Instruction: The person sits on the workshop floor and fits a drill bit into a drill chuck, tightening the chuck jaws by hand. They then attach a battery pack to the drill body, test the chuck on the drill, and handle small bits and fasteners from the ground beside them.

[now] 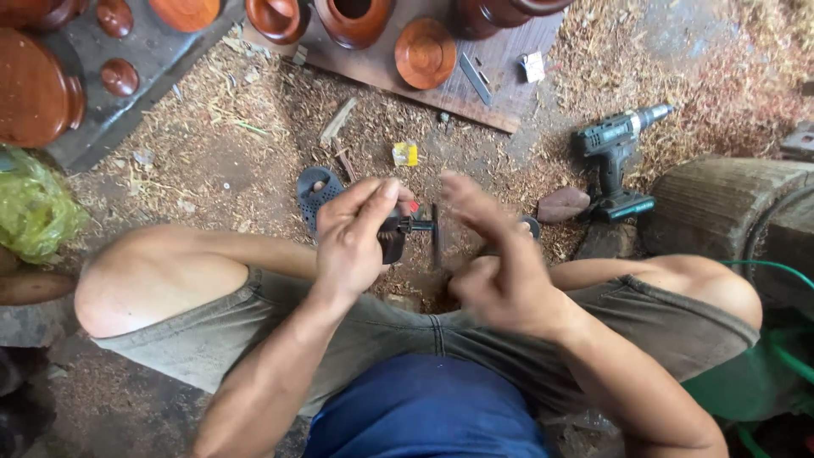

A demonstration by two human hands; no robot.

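Observation:
My left hand (356, 237) grips the black head of a small power tool (395, 236), its spindle pointing right with a thin dark disc (435, 235) standing on edge at its end. My right hand (492, 254) is blurred just right of the disc, fingers spread and touching or nearly touching it; I cannot tell whether it holds anything. Both hands hover between my bent knees, above a floor strewn with wood shavings.
A cordless drill (615, 161) lies on the shavings at right, beside a log block (721, 203). Turned reddish wooden bowls and lids (424, 53) sit on boards at the top. A green plastic bag (30, 208) lies at left, a slipper (315, 191) near my left hand, a green hose (784, 356) at right.

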